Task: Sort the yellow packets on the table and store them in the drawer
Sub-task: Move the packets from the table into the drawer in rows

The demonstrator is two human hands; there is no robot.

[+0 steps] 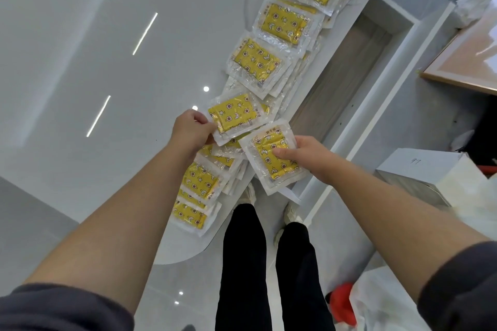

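Observation:
Several yellow packets in clear wrappers lie in overlapping stacks along the edge of the glossy white table [107, 75]. My left hand [192, 130] pinches the left corner of one yellow packet [234, 115] lifted slightly above the pile. My right hand [309, 154] grips another yellow packet [270, 154], thumb on top, held past the table edge. The open drawer [347, 67] lies right of the table, its wood-lined inside showing. More stacks sit farther up [256, 62] and nearer me [197, 183].
A white box [419, 169] stands on the floor at right, with white plastic bags and something red [343, 301] nearby. A pink-topped board [462, 56] sits at the upper right. My legs and shoes are below the table edge.

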